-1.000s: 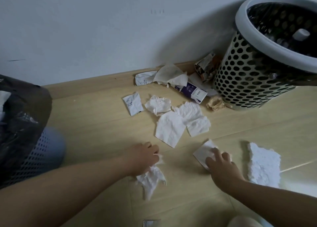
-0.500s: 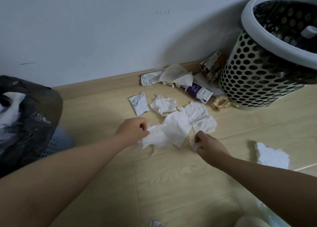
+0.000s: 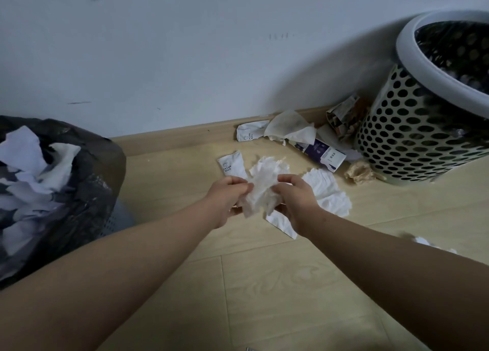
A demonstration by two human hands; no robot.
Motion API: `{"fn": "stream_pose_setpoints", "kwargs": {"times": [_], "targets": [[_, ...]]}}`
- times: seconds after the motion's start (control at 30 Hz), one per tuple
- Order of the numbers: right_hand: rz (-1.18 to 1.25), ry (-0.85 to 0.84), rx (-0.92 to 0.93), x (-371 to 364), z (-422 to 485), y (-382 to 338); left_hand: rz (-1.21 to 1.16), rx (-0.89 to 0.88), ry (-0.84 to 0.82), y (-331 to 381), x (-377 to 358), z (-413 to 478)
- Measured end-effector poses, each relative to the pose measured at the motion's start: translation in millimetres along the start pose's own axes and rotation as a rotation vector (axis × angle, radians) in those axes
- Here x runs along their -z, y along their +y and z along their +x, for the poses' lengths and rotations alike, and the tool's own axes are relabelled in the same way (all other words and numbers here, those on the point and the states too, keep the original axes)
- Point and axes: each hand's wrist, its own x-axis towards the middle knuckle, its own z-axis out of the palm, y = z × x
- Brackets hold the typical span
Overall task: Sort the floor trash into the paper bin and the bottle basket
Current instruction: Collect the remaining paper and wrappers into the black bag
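Observation:
My left hand [image 3: 226, 198] and my right hand [image 3: 297, 201] both grip a bunch of white tissue paper [image 3: 262, 189], held together just above the floor. More white tissue [image 3: 328, 194] lies flat to the right of my right hand. A small white packet [image 3: 231, 164] lies behind my left hand. The paper bin [image 3: 87, 186] with a black liner, full of white paper, stands at the left. The perforated bottle basket [image 3: 423, 128] with a grey rim stands at the right by the wall.
Along the baseboard lie a white wrapper [image 3: 248, 133], a crumpled napkin [image 3: 288, 125], a purple and white carton [image 3: 320, 152], a printed wrapper [image 3: 344, 115] and a brown crumpled scrap [image 3: 360, 174]. Another white piece [image 3: 426, 242] lies at the right behind my forearm.
Both hands have lifted off the floor and come together, gathering their tissue pieces into one bunch. The view has shifted left, showing more of the paper bin.

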Motion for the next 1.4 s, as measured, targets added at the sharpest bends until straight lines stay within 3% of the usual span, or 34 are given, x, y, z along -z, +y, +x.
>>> {"fn": "stream_pose_setpoints", "kwargs": {"times": [0.23,0.63,0.73,0.87,1.0,1.1,1.17,1.27,1.33,1.4], "targets": [[-0.085,-0.087,0.003,-27.0,-6.2,-5.5,0.026,-0.022,-0.040,7.5,8.5,-11.1],[0.139,-0.389,0.186,-110.6,-24.9,-71.1,0.103,-0.528,0.381,81.0,69.0,-46.2],[0.211,-0.488,0.224,-135.8,-39.1,-80.5,0.222,-0.639,0.462,98.0,91.4,-66.5],[0.106,-0.614,0.284,-169.3,-56.7,-82.6,0.415,-0.685,0.497,100.5,131.4,-91.3],[0.016,-0.642,0.259,-198.5,-70.6,-70.1,0.527,-0.778,0.764,87.6,175.3,-105.9],[-0.081,-0.610,0.300,-208.8,-72.3,-59.6,0.737,-0.837,0.995,69.9,206.0,-112.5],[-0.138,-0.581,0.308,-213.6,-72.0,-52.4,1.008,-0.711,1.021,55.1,223.0,-108.1],[-0.211,-0.534,0.313,-216.2,-69.9,-43.4,1.383,-0.228,0.681,27.9,238.6,-84.2],[-0.236,-0.518,0.293,-215.9,-68.5,-40.4,1.432,-0.003,0.424,12.8,243.9,-69.7],[-0.264,-0.511,0.271,-215.5,-67.6,-38.3,1.429,0.061,0.330,10.6,246.5,-62.7]]}}
